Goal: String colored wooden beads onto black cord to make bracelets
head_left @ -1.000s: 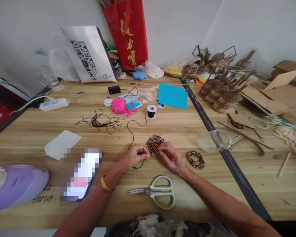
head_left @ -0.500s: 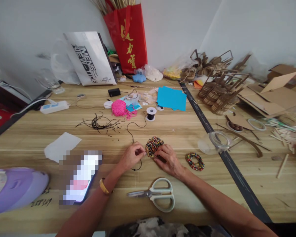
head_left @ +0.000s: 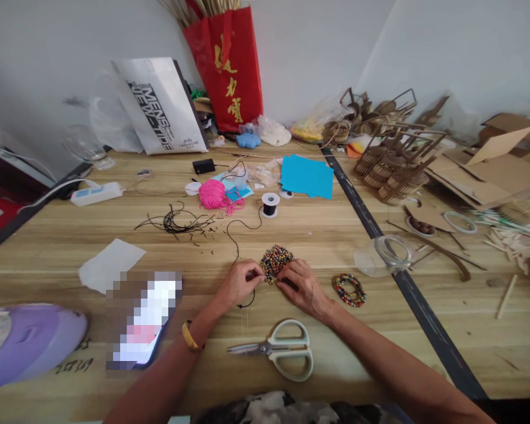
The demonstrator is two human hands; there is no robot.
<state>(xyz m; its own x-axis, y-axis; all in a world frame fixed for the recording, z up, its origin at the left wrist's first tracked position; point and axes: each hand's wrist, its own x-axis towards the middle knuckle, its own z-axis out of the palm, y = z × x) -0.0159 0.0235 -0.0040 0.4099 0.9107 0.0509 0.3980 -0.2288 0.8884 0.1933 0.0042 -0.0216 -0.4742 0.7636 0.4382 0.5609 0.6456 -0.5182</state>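
A pile of small multicoloured beads lies on the wooden table between my hands. My left hand is pinched at the pile's left edge, closed on the black cord, whose short knotted end hangs below the palm. The cord runs back to a black-and-white spool. My right hand rests at the pile's lower right with its fingers curled together against the beads; anything between its fingertips is too small to make out. A coiled beaded strand lies to its right.
White-handled scissors lie in front of my hands. On the left are a phone, white paper and cut black cords. Pink yarn and blue sheets sit farther back. Clear tape rolls are at the right.
My left hand has shifted slightly right and down, its fingertips nearer the beads. My right hand has barely moved.
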